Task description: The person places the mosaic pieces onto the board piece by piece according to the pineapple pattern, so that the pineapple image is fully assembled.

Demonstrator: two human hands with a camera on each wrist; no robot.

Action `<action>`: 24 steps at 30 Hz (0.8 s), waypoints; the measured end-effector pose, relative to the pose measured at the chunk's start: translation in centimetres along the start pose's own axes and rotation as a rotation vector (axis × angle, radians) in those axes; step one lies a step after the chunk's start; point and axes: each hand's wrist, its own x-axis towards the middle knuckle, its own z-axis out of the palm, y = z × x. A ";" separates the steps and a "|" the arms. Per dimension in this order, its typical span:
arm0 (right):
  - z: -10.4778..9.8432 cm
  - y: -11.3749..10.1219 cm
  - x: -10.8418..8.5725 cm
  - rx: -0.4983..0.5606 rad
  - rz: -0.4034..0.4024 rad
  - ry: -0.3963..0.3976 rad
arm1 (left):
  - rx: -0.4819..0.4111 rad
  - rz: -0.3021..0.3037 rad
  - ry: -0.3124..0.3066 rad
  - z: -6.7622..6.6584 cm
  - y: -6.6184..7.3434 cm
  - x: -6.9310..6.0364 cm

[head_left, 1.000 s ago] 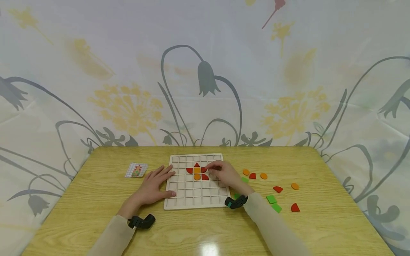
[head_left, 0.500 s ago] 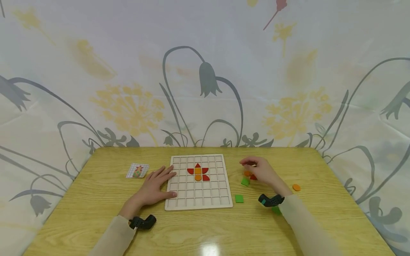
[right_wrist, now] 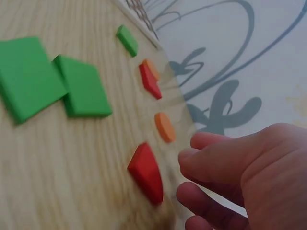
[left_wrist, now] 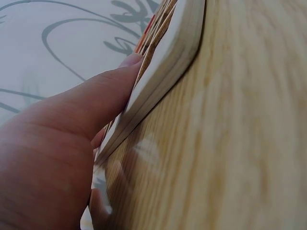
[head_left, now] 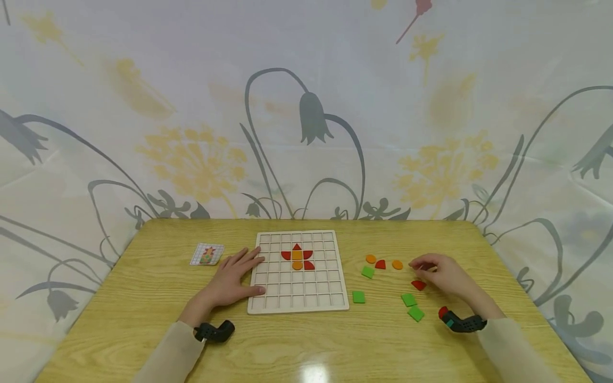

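Observation:
A white grid board (head_left: 299, 290) lies on the table. Red pieces, an orange square and an orange circle (head_left: 297, 265) sit in its upper middle cells. My left hand (head_left: 232, 279) rests with spread fingers on the board's left edge; in the left wrist view its thumb (left_wrist: 103, 93) touches the rim. To the right, my right hand (head_left: 445, 274) hovers over loose pieces, fingers slightly bent, nothing between them. Nearest to it are a red quarter-circle piece (right_wrist: 147, 175) and an orange disc (right_wrist: 165, 127). The hand hides the table beneath it.
Several green squares (head_left: 358, 297) lie between the board and right hand. Another orange disc (head_left: 371, 259) and red quarter-circle (head_left: 380, 264) lie behind them. A small pattern card (head_left: 207, 254) lies left of the board. A patterned curtain (head_left: 306, 175) hangs behind the table (head_left: 297, 346).
My right hand has left the red piece at the board and moved right, past the nearer discs, to the farther loose pieces. The left hand has stayed on the board's edge.

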 end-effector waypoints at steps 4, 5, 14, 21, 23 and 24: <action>-0.2 0.6 -0.9 0.006 -0.013 -0.047 | -0.003 -0.010 -0.009 -0.1 0.1 0.1; -0.3 0.7 -1.0 0.007 -0.021 -0.058 | -0.006 -0.012 -0.010 -0.1 0.1 0.1; -0.3 0.6 -1.3 -0.032 -0.114 -0.120 | -0.020 -0.018 -0.009 0.0 0.1 0.2; -0.2 0.7 -1.1 -0.052 -0.093 -0.118 | -0.020 -0.016 -0.004 -0.1 0.2 0.2; -0.1 0.6 -1.1 -0.063 -0.099 -0.109 | -0.020 -0.017 -0.004 -0.1 0.2 0.2; -0.1 0.6 -1.1 -0.068 -0.102 -0.103 | -0.018 -0.016 -0.003 -0.1 0.2 0.2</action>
